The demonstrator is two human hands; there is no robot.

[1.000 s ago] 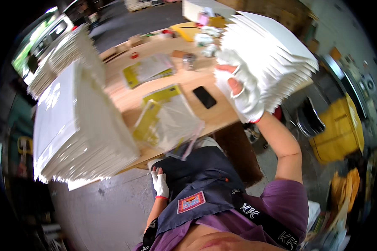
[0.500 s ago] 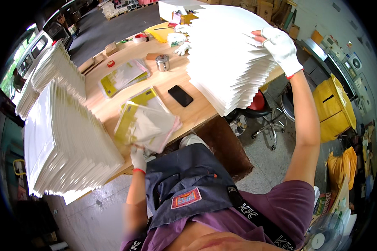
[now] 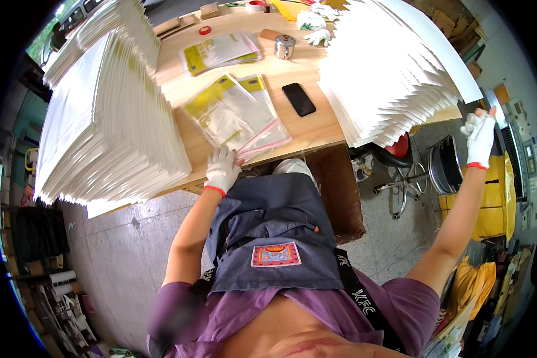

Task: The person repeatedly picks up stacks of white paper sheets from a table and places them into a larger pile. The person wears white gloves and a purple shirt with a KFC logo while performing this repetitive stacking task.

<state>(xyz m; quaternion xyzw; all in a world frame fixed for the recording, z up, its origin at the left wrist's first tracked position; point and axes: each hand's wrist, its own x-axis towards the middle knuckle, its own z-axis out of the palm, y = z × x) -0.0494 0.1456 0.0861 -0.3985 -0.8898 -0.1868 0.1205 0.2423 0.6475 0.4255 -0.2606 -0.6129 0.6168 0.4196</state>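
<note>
My left hand, in a white glove with bare fingertips, is closed on the near edge of a clear plastic bag. This bag has a yellow-green printed band and a pink strip, and lies flat over another like it. Far to the right, my gloved right hand has its fingers curled at the corner of a white sheet, beyond the table edge. The sheet sticks out from the tall fanned stack of white paper; the exact contact at its corner is hard to see.
At left stand tall piles of filled bags. A second bag pile, a metal canister, a phone and spare gloves lie on the table. A stool and a yellow bag stand at right.
My right hand has moved right and down, away from the stack, and a sheet now juts out toward it. The bag at my left hand has come down flat onto the table. The view has shifted.
</note>
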